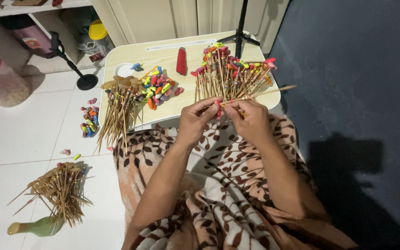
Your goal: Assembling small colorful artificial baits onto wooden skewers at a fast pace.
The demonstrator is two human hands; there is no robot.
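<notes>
pale low surface (172, 109) ahead; over its near edge a thin bamboo stick (267, 92) runs near-level, tip pointing right, its left end pinched between fingers (225, 105) of left hand (195, 121) and right hand (252, 121).

You are looking through a single camera worn on your head, tilting steeply down and forward over your lap. It is sitting close to the small cream worktop (172, 58), which is filling the upper middle of the view. Left of the worktop the white tiled floor (19, 139) is showing; right of it, a dark floor covering (357, 83). No second view is sharing this scene.
</notes>
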